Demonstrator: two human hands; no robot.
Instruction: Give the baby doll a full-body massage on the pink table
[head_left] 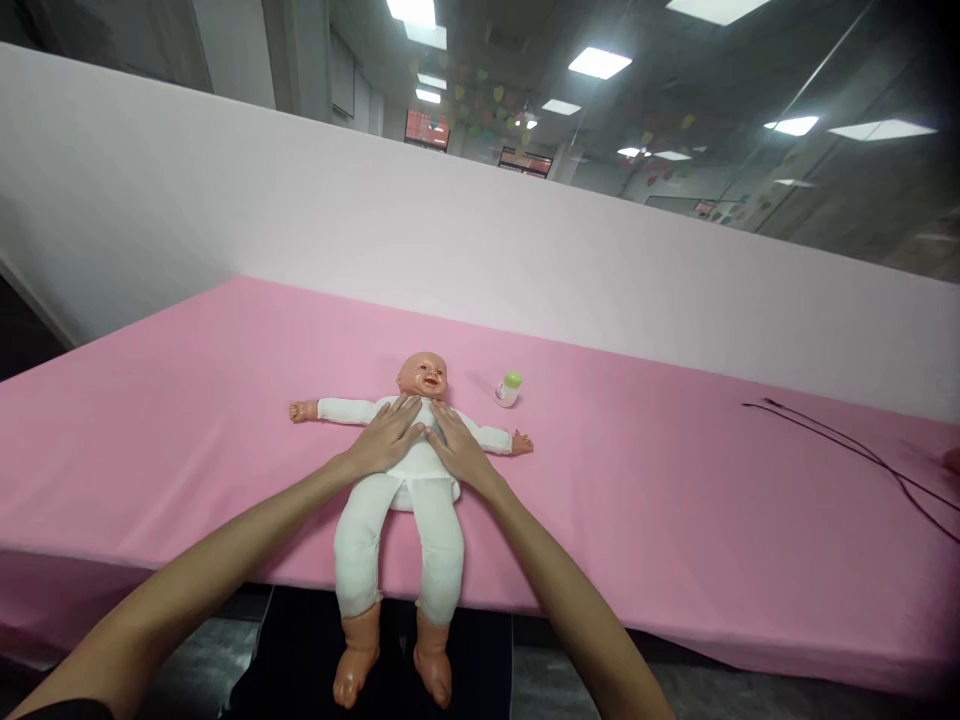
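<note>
A baby doll (412, 462) in a white cloth body lies on its back, its head toward the wall and its feet hanging over the table's front edge. My left hand (386, 437) rests flat on the left side of its chest, fingers stretched toward the neck. On the other side of the chest lies my right hand (456, 445), also flat with fingers extended. The thumbs come close together over the middle of the chest. Neither hand grips anything. A small baby bottle (508, 389) with a green cap stands beyond the doll's outstretched right-side arm.
Pink cloth (637, 500) covers the table. A low white wall (450, 240) runs along its back, with glass above. Thin dark cords (847, 445) lie at the right. Something skin-coloured (952, 460) shows at the right edge, too cut off to identify.
</note>
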